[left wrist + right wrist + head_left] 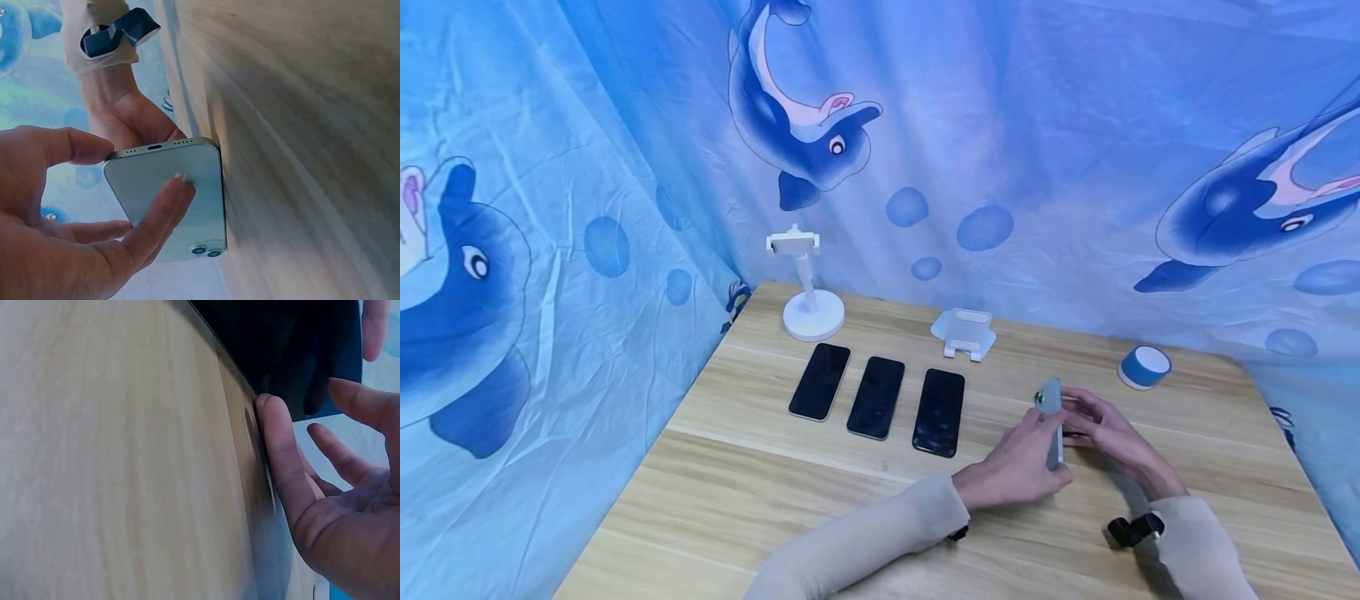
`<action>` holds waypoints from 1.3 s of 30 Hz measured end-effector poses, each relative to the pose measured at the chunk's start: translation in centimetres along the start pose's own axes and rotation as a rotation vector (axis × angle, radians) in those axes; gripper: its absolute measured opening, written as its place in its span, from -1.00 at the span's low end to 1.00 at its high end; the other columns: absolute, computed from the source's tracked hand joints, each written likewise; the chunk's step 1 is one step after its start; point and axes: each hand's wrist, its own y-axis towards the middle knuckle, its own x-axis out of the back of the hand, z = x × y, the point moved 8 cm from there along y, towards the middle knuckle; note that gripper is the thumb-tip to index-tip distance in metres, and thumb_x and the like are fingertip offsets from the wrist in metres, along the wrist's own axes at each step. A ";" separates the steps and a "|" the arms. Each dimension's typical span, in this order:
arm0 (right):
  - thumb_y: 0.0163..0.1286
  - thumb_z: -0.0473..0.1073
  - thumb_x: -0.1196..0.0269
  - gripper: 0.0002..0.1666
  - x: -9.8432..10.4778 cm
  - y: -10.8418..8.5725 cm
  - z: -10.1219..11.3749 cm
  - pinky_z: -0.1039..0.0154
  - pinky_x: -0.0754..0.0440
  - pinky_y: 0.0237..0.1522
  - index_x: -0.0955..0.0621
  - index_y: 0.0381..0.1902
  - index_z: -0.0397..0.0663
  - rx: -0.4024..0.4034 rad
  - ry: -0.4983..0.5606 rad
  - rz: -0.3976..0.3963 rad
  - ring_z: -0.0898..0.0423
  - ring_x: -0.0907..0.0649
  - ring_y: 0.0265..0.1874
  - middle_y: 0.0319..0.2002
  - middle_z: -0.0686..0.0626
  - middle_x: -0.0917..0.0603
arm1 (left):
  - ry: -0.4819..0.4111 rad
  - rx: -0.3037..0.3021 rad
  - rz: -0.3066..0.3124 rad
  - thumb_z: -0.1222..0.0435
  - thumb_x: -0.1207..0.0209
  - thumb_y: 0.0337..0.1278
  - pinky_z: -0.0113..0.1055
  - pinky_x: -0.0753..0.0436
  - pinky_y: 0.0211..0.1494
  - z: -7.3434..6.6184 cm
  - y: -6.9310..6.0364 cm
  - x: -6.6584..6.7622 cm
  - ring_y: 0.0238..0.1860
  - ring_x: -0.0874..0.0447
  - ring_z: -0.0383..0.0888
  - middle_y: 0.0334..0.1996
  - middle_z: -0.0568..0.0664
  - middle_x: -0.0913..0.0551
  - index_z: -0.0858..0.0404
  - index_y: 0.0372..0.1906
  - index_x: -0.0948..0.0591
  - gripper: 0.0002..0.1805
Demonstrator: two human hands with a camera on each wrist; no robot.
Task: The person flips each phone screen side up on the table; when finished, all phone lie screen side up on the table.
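Note:
My left hand (1018, 467) holds a pale green smartphone (1051, 398) by its edges, its long side down on or just above the wooden table. In the left wrist view the phone's back (140, 187) shows two camera lenses and a port on its short edge; a fingertip lies on the back. My right hand (1108, 433) is at the screen side, fingers spread and slightly bent. One right fingertip (267, 403) touches or nearly touches the lower edge of the dark screen (275, 344).
Three black-screened phones lie in a row: left (820, 382), middle (876, 398), right (938, 412). Behind them stand a white phone holder (814, 318) with a round base and a small white folding stand (967, 329). A blue-and-white round object (1145, 367) sits at the right. Dolphin-printed curtains (1037, 125) surround the table.

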 end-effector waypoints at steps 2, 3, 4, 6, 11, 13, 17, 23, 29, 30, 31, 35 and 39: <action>0.67 -0.05 -0.10 -0.16 -0.2 0.1 0.0 0.21 -0.75 0.03 -0.02 0.64 -0.30 -0.011 -0.001 -0.001 0.34 -0.70 0.04 0.50 -0.54 -0.23 | -0.012 0.009 -0.010 0.09 -0.37 0.17 -0.58 -0.52 -0.11 0.2 -0.1 0.2 -0.05 -0.55 -0.33 0.34 -0.02 -0.48 0.05 0.59 -0.30 -0.12; 0.67 -0.04 -0.09 -0.16 -0.3 0.2 0.0 0.20 -0.75 0.03 -0.02 0.64 -0.29 -0.016 -0.002 -0.001 0.34 -0.71 0.03 0.52 -0.55 -0.20 | -0.018 0.014 -0.015 0.10 -0.38 0.16 -0.59 -0.52 -0.09 0.3 -0.1 0.3 -0.04 -0.56 -0.33 0.34 -0.02 -0.49 0.07 0.59 -0.29 -0.11; 0.67 -0.03 -0.10 -0.16 -0.3 0.3 0.0 0.20 -0.75 0.03 -0.02 0.64 -0.28 -0.022 -0.003 -0.005 0.33 -0.71 0.03 0.52 -0.56 -0.19 | -0.026 0.020 -0.019 0.10 -0.39 0.15 -0.59 -0.53 -0.08 0.5 -0.2 0.4 -0.02 -0.56 -0.34 0.34 -0.02 -0.50 0.09 0.60 -0.28 -0.09; 0.66 -0.02 -0.10 -0.16 -0.4 0.4 -0.1 0.19 -0.76 0.04 -0.03 0.64 -0.27 -0.031 -0.004 -0.013 0.31 -0.72 0.02 0.53 -0.55 -0.19 | -0.037 0.032 -0.028 0.09 -0.42 0.13 -0.59 -0.54 -0.02 0.8 -0.2 0.5 0.01 -0.57 -0.35 0.33 -0.02 -0.51 0.12 0.60 -0.27 -0.06; 0.65 0.00 -0.12 -0.17 -0.7 0.7 0.2 0.19 -0.77 0.01 -0.08 0.64 -0.25 -0.033 -0.020 -0.025 0.23 -0.74 -0.01 0.51 -0.52 -0.24 | -0.093 0.071 -0.036 0.11 -0.47 0.08 -0.64 -0.49 -0.07 1.5 -0.3 0.9 -0.11 -0.54 -0.43 0.24 -0.06 -0.55 0.16 0.60 -0.29 -0.02; 0.65 0.00 -0.13 -0.18 -0.7 0.8 0.3 0.19 -0.77 0.00 -0.10 0.63 -0.24 -0.030 -0.028 -0.026 0.21 -0.75 -0.02 0.50 -0.52 -0.25 | -0.152 0.094 -0.032 0.15 -0.49 0.06 -0.67 -0.48 -0.16 1.8 -0.4 0.9 -0.23 -0.52 -0.48 0.20 -0.08 -0.55 0.17 0.60 -0.30 -0.02; 0.64 0.01 -0.15 -0.19 -0.8 1.1 0.4 0.20 -0.78 -0.02 -0.14 0.62 -0.22 -0.029 -0.043 -0.028 0.18 -0.76 -0.03 0.48 -0.50 -0.29 | -0.282 0.140 -0.022 0.25 -0.51 0.03 -0.68 -0.51 -0.27 2.4 -0.5 1.0 -0.37 -0.54 -0.53 0.13 -0.07 -0.57 0.19 0.58 -0.32 -0.02; 0.61 -0.01 -0.19 -0.20 -1.1 1.4 0.5 0.19 -0.78 -0.03 -0.18 0.61 -0.20 -0.028 -0.073 -0.017 0.11 -0.77 -0.03 0.42 -0.45 -0.35 | -0.367 0.184 -0.025 0.32 -0.51 -0.01 -0.63 -0.56 -0.32 3.2 -0.7 1.0 -0.39 -0.59 -0.51 0.07 -0.06 -0.59 0.16 0.55 -0.35 -0.05; 0.58 -0.07 -0.23 -0.17 -1.2 1.5 1.0 0.18 -0.78 -0.01 -0.16 0.61 -0.25 -0.011 -0.093 0.023 0.10 -0.76 0.00 0.44 -0.50 -0.29 | -0.412 0.188 -0.028 0.37 -0.49 -0.02 -0.59 -0.58 -0.32 3.8 -1.0 1.1 -0.43 -0.58 -0.49 -0.01 -0.07 -0.57 0.18 0.54 -0.35 -0.05; 0.57 -0.08 -0.25 -0.16 -1.2 1.6 1.0 0.18 -0.78 -0.01 -0.17 0.61 -0.25 -0.009 -0.096 0.024 0.10 -0.76 0.00 0.44 -0.50 -0.29 | -0.416 0.189 -0.029 0.37 -0.49 -0.02 -0.59 -0.58 -0.32 3.9 -1.0 1.1 -0.43 -0.58 -0.49 -0.03 -0.07 -0.57 0.18 0.54 -0.35 -0.06; 0.56 -0.08 -0.26 -0.16 -1.2 1.6 1.0 0.19 -0.78 -0.01 -0.19 0.60 -0.24 -0.009 -0.100 0.025 0.11 -0.76 0.00 0.44 -0.50 -0.29 | -0.419 0.190 -0.031 0.38 -0.48 -0.02 -0.59 -0.58 -0.32 3.9 -1.1 1.2 -0.44 -0.57 -0.49 -0.04 -0.07 -0.57 0.19 0.54 -0.35 -0.06; 0.51 -0.07 -0.31 -0.14 -1.2 1.8 0.9 0.20 -0.77 0.00 -0.22 0.59 -0.22 -0.017 -0.125 0.011 0.08 -0.74 0.03 0.43 -0.47 -0.29 | -0.421 0.200 -0.050 0.39 -0.47 -0.02 -0.60 -0.58 -0.32 4.3 -1.2 1.4 -0.44 -0.55 -0.46 -0.07 -0.06 -0.57 0.22 0.52 -0.37 -0.08; 0.45 0.00 -0.37 -0.10 -1.1 2.0 1.0 0.16 -0.74 0.05 -0.27 0.58 -0.17 -0.033 -0.211 -0.029 -0.09 -0.66 0.17 0.41 -0.41 -0.36 | -0.412 0.218 -0.070 0.39 -0.45 -0.04 -0.60 -0.56 -0.31 4.8 -1.4 1.7 -0.44 -0.54 -0.44 -0.09 -0.05 -0.58 0.24 0.51 -0.39 -0.10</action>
